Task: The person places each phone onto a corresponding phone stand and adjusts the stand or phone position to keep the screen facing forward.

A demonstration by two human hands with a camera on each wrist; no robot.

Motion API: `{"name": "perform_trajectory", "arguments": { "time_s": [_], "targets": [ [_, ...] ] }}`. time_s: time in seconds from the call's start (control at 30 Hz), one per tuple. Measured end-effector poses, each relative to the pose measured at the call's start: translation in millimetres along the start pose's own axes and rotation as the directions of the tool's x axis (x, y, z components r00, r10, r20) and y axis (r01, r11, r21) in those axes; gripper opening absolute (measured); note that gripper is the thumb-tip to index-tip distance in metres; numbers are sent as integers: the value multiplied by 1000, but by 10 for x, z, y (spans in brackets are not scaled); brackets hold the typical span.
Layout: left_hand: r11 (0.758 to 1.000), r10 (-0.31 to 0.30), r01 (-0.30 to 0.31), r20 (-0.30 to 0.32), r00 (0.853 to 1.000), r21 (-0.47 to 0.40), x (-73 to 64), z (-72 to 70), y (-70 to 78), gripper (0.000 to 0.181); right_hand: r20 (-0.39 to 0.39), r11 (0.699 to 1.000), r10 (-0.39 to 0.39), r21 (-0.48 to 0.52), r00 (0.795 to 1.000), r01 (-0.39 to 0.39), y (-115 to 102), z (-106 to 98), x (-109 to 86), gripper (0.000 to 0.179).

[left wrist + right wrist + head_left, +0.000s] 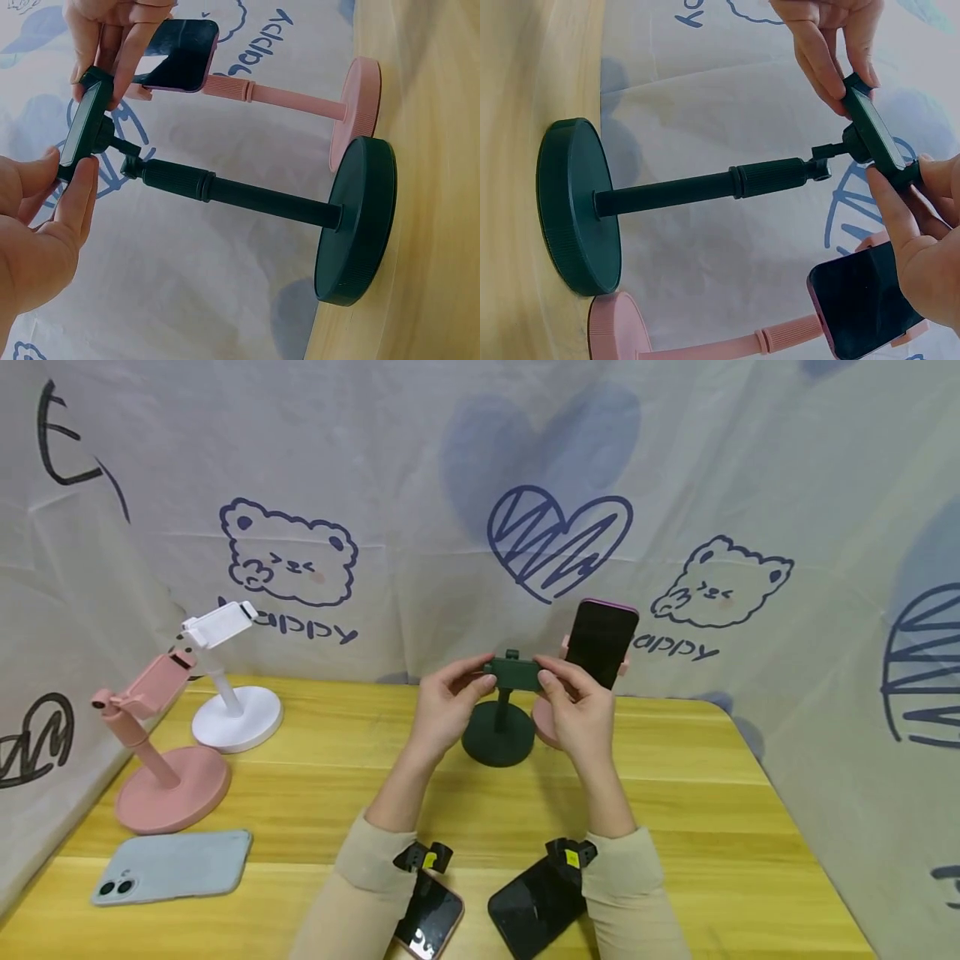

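Note:
A dark green phone stand [498, 739] stands upright at the back of the table. My left hand [444, 710] pinches the left end of its clamp head [516, 675] between thumb and fingers. At the other end, my right hand [587, 710] pinches the clamp in the same way. Nothing sits in the clamp. In the left wrist view the clamp head [84, 126] is tilted on its joint, above the round base [356, 225]. The green post [667, 193] shows whole in the right wrist view, with neither hand on it.
Behind my right hand, a pink stand holds a black-screened phone [602, 639]. At the left stand a white phone stand [238, 720] and another pink stand [172, 789], with a pale blue phone [174, 866] lying before them. Two phones, one pink-edged [429, 917] and one black [536, 906], lie near my forearms.

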State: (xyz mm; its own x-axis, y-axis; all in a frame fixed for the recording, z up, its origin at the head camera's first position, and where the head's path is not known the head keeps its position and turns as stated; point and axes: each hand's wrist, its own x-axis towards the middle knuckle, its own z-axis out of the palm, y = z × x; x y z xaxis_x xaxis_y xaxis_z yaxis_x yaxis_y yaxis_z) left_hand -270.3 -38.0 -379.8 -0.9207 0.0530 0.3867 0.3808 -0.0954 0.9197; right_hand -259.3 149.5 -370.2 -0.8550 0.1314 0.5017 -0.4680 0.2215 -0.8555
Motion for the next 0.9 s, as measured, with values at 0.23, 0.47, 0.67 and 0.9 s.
{"name": "perform_trajectory", "arguments": {
  "time_s": [0.23,0.47,0.67,0.9],
  "targets": [
    [995,76,-74,-22,997,72,-2,6,-27,34,7,999,34,-5,999,-34,24,1,-10,23],
    [991,116,-115,-14,993,68,26,-7,-35,34,10,1000,20,14,1000,-20,33,5,5,24],
    [998,42,-42,-5,999,41,-12,-31,-37,35,86,1000,23,-20,996,-21,2,-63,-16,28],
    [996,48,-47,-13,999,72,-19,-37,-23,35,208,991,-70,-95,976,91,-112,-212,-42,35]
  ]
}}
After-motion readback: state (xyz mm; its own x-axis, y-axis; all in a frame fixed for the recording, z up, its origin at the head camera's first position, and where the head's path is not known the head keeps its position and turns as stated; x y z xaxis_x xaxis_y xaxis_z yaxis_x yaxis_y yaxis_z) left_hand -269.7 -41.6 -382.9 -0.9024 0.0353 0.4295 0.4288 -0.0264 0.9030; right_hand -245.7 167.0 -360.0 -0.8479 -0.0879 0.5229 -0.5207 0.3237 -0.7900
